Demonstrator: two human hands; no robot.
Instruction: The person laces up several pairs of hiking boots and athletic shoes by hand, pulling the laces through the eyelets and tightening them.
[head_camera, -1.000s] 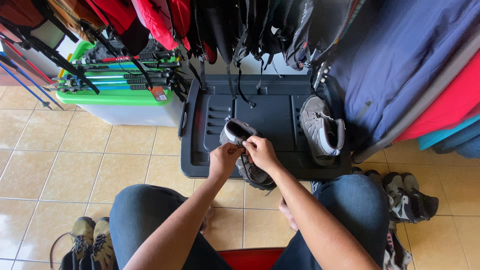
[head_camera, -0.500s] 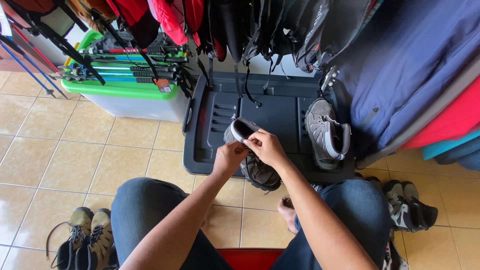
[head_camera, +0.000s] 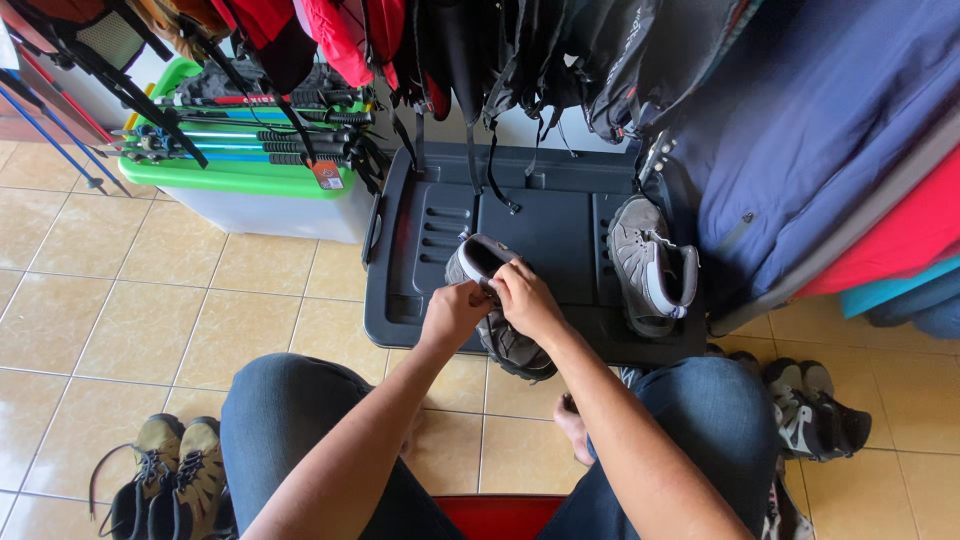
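Grey boot (head_camera: 500, 315) — toe towards the person, heel away — apparently pinched by both hands' fingers (head_camera: 487, 287).

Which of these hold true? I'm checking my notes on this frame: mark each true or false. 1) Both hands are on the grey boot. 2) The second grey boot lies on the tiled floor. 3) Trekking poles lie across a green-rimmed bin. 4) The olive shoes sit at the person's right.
1) True: the left hand and right hand meet at the grey boot, at its laces.
2) False: the second grey boot lies on the dark plastic lid.
3) True: the trekking poles lie across the green-rimmed bin.
4) False: the olive shoes sit at the person's left.
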